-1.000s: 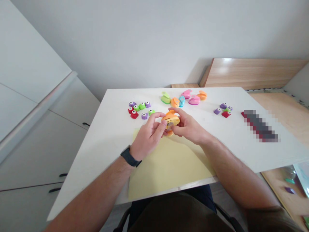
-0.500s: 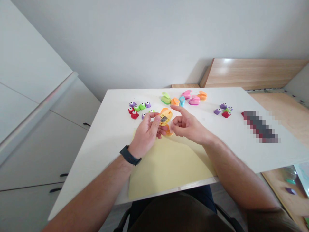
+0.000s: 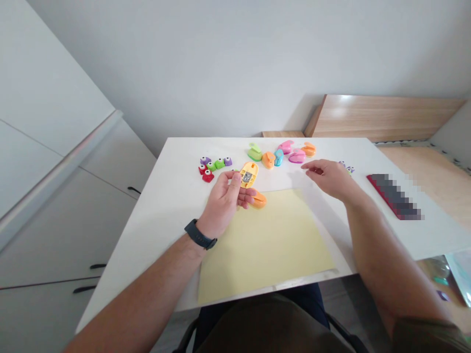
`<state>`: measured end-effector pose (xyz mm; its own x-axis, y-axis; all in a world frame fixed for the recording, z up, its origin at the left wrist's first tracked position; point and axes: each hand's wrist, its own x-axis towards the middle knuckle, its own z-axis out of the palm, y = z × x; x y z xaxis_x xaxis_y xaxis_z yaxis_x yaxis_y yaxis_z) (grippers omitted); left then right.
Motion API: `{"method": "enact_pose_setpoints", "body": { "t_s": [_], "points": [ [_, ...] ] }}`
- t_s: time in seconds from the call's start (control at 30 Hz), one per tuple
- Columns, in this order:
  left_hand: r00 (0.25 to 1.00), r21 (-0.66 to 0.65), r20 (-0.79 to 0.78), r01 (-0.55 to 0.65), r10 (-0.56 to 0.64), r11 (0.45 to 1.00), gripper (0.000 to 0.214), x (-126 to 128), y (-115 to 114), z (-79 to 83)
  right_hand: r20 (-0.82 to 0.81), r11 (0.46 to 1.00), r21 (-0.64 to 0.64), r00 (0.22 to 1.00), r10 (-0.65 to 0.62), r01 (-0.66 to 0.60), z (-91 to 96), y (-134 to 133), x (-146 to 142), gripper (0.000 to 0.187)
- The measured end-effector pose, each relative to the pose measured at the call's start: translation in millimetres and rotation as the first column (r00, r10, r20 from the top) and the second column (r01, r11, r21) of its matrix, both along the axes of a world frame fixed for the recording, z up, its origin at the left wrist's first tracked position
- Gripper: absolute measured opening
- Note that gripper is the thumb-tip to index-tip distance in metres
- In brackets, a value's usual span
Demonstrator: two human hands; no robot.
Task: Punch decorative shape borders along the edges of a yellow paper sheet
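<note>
My white table [image 3: 172, 211] fills the view, and a pale yellow paper sheet [image 3: 265, 245] lies flat on it, near my edge. Beyond the sheet stands an arc of rounded plastic craft punches [image 3: 278, 157] in green, orange, blue and pink. Past the sheet's far left corner sits a cluster of small purple, green and red plastic punches [image 3: 215, 167], and past its far right corner a second small cluster [image 3: 347, 168] shows only in part beyond my right hand.

My right hand [image 3: 326, 177] is open and empty, its fingers loosely extended above the table, just beyond the sheet. My left hand [image 3: 222, 198] is closed around a yellow-orange plastic craft punch [image 3: 249, 174], holding it up over the sheet's far edge. I have it tilted with its underside toward me — that's what I'm busy with, looking at its small metal cutter [image 3: 247, 177], though the cut shape is too small to make out. Just by my left fingers [image 3: 247, 195], an orange plastic piece [image 3: 259, 200] rests at the sheet's edge — whether they touch, I can't tell.
</note>
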<state>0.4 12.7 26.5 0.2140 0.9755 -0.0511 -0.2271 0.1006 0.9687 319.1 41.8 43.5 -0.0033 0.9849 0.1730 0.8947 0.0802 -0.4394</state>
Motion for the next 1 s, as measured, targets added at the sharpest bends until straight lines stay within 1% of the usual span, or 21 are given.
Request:
{"method": "enact_pose_setpoints", "body": {
  "t_s": [0.03,0.1,0.17,0.23,0.33,0.37,0.5,0.57,0.7,0.8,0.87,1.0],
  "points": [
    [1.0,0.001,0.0,-0.003,0.003,1.0,0.041,0.0,0.1,0.3,0.083,1.0,-0.025,0.997,0.001,0.001,-0.5,0.4,10.9,0.03],
    [1.0,0.004,-0.002,-0.008,0.008,1.0,0.041,0.3,0.1,1.1,0.185,0.995,-0.098,0.982,0.029,-0.01,-4.6,1.0,29.3,0.033],
    [1.0,0.007,-0.005,-0.008,0.008,1.0,0.041,0.5,0.1,1.5,0.241,0.986,-0.167,0.968,0.068,-0.027,-11.7,1.0,42.0,0.035],
    [1.0,0.009,-0.008,-0.005,0.005,1.0,0.041,0.5,0.1,1.2,0.259,0.981,-0.196,0.963,0.067,-0.015,-19.3,-0.3,49.6,0.036],
    [1.0,0.009,-0.013,-0.01,0.01,1.0,0.041,-0.1,0.4,-0.3,0.223,0.983,-0.178,0.975,-0.006,0.047,-27.1,-5.7,55.0,0.039],
    [1.0,0.007,-0.015,-0.016,0.016,1.0,0.041,-0.3,0.5,-0.9,0.214,0.983,-0.177,0.977,-0.005,0.044,-28.5,-8.1,55.8,0.04],
    [1.0,0.003,-0.02,-0.024,0.024,1.0,0.042,-1.3,0.7,-1.2,0.245,0.982,-0.183,0.966,0.083,-0.037,-30.2,-15.7,55.5,0.035],
    [1.0,0.006,-0.023,-0.017,0.017,1.0,0.042,-1.4,0.7,-0.5,0.265,0.985,-0.171,0.962,0.07,-0.025,-30.7,-15.5,54.3,0.029],
    [0.999,0.013,-0.031,-0.02,0.02,1.0,0.04,-1.5,0.9,-0.3,0.286,0.989,-0.148,0.958,0.025,0.019,-36.4,-7.5,55.0,0.022],
    [0.999,0.018,-0.026,-0.032,0.033,0.999,0.04,-1.8,1.5,-1.9,0.296,0.993,-0.106,0.955,-0.026,0.06,-44.8,-0.8,57.9,0.023],
    [0.999,0.018,-0.025,-0.038,0.039,0.999,0.041,-1.9,1.8,-2.7,0.302,0.991,-0.076,0.95,-0.083,0.111,-50.1,2.0,59.0,0.024],
    [0.999,0.021,-0.026,-0.036,0.037,0.999,0.043,-1.6,1.5,-1.3,0.31,0.978,-0.047,0.934,-0.18,0.205,-54.4,3.4,57.9,0.027]
  ]
}}
